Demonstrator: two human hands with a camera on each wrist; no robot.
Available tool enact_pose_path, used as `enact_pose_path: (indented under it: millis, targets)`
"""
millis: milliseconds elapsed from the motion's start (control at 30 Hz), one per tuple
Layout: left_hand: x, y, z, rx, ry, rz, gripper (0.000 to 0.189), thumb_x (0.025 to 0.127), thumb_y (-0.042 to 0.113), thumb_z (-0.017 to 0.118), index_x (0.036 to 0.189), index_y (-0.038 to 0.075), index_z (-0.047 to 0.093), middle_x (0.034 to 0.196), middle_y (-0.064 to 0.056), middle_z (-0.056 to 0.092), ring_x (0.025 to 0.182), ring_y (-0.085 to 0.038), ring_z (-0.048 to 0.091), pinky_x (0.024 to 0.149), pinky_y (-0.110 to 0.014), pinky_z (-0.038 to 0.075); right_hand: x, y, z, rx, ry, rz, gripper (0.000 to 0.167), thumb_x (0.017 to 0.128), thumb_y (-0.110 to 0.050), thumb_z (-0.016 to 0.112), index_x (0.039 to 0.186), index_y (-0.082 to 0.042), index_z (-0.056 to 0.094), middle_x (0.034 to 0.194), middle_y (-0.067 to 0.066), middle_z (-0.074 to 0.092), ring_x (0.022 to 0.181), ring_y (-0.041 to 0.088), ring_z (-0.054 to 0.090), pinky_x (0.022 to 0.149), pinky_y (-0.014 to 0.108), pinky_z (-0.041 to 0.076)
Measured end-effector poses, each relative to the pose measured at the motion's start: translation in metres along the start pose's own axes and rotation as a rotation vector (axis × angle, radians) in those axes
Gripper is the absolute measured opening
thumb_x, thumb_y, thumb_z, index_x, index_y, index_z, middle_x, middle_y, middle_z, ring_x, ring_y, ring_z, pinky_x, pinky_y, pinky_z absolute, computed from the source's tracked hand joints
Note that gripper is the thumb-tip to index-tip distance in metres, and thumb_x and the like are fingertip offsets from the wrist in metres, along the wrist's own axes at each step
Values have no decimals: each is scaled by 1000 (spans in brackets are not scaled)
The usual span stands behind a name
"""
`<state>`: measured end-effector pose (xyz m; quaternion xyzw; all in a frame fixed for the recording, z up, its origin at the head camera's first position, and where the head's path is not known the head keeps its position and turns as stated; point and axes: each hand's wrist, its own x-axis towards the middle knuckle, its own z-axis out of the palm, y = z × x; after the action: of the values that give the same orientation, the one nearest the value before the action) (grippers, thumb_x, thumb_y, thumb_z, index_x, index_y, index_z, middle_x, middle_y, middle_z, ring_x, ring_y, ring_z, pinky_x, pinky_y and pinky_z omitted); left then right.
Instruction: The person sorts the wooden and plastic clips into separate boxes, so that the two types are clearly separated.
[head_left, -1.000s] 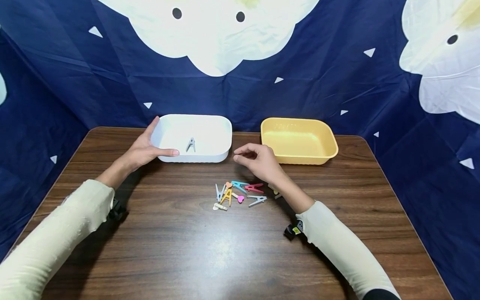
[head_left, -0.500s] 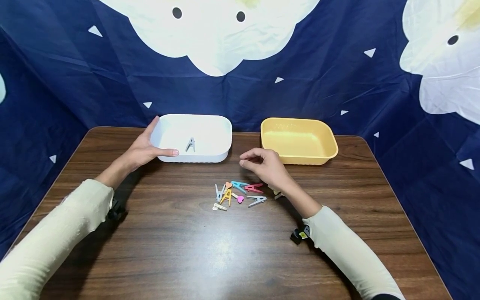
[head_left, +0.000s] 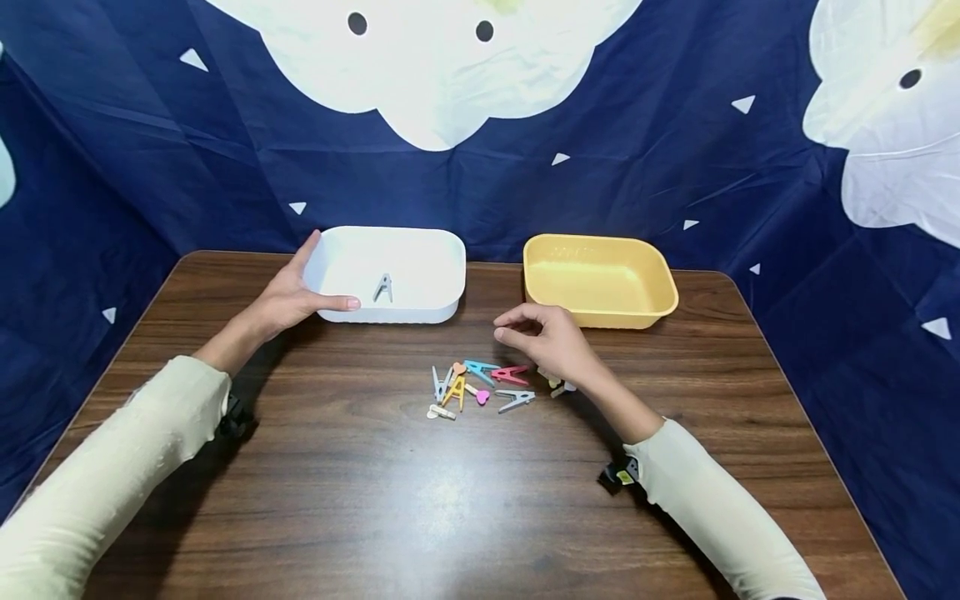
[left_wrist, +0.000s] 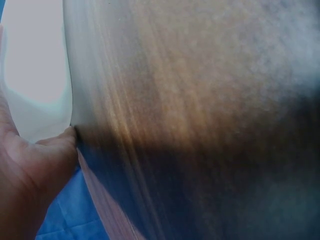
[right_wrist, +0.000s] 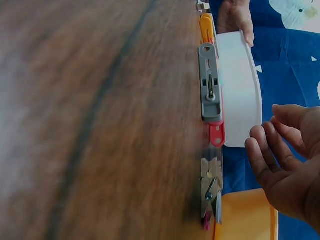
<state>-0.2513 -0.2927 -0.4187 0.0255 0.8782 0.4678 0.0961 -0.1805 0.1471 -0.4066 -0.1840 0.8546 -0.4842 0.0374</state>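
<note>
My left hand (head_left: 281,304) holds the left end of a white plastic bin (head_left: 390,316), thumb along the front rim and fingers at the side. One grey clothespin (head_left: 383,287) lies inside it. My right hand (head_left: 551,337) hovers in front of the yellow bin, fingers loosely bent and nothing between them. Beside it lies a loose group of clothespins: a yellow clothespin (head_left: 454,392), a blue clothespin (head_left: 480,369), a red clothespin (head_left: 510,374), a grey clothespin (head_left: 515,400) and small heart-topped ones. A wooden clothespin (right_wrist: 209,182) near the right wrist is partly hidden in the head view.
A yellow plastic bin (head_left: 600,319) stands at the back right of the wooden table (head_left: 360,483). Behind both bins hangs a dark blue cloth (head_left: 480,196) with white cloud shapes.
My right hand has drawn back from near the white bin's right side, moving right and toward me. The left hand stays on the white bin, and the clothespins lie as before.
</note>
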Motion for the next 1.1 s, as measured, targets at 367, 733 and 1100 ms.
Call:
enact_pose_path:
  millis: [367,733,1100]
  targets:
    - [3,0,-4,0,19,6,148,88,28,100,180,29,-17,191,-4,-11,178,-32,-8,144,-61,1,-7,9,-12,-17,-33,-16,18,102,-19,85,116,-7,87,105,8,85,89,18,72,78,24,58]
    - [2,0,-1,-10,10,4,149,88,28,100,180,30,-17,190,-4,-11,178,-33,-8,144,-62,3,-15,18,-23,-51,-124,-17,19,101,-14,86,118,-6,87,106,6,86,89,14,72,80,24,59]
    - [1,-1,-1,-3,1,2,149,88,28,100,180,29,-17,190,-5,-11,178,-34,-7,144,-62,3,-16,25,-34,-145,-303,-50,20,100,-13,86,119,-10,87,113,3,88,96,11,75,85,26,60]
